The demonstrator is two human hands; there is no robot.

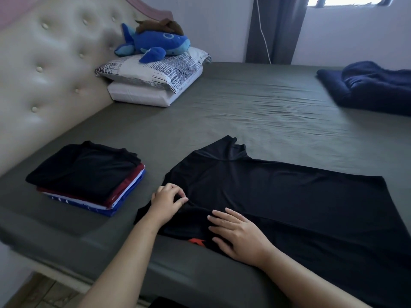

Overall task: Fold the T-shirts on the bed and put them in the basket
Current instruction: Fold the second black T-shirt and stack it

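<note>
A black T-shirt [278, 196] lies spread on the grey bed sheet [255, 112], collar toward the far side, its near edge hanging over the mattress side with a bit of red print showing. My left hand [168, 202] pinches the cloth near the left sleeve. My right hand [235, 232] rests flat on the shirt beside it, fingers straight. To the left sits a stack of folded T-shirts [86, 176], black on top, then dark red, white and blue. No basket is in view.
Two pillows [155, 78] with a blue plush whale [153, 44] lie against the padded headboard [44, 74]. A dark blue folded blanket [373, 85] lies at the far right. A dark curtain [275, 30] hangs by the window.
</note>
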